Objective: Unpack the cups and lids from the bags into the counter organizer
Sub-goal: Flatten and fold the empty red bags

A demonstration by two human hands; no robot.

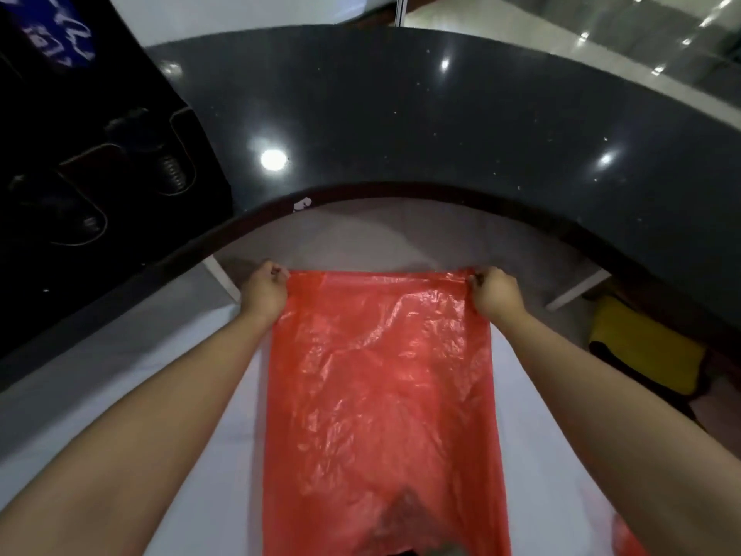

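Note:
A flat red plastic bag [381, 387] is stretched out in front of me, below the edge of the dark counter [401, 114]. My left hand [264, 292] pinches its far left corner. My right hand [495, 292] pinches its far right corner. The bag looks limp and wrinkled, and a dark shape shows through near its lower end. A black organizer [100, 166] with several rounded slots stands on the counter at the left; dark stacked items sit in its slots. No cups or lids are plainly visible.
The glossy dark counter curves across the view with light reflections on it. A yellow and black object [641, 347] lies low at the right under the counter. Another scrap of red plastic [629, 539] shows at the bottom right.

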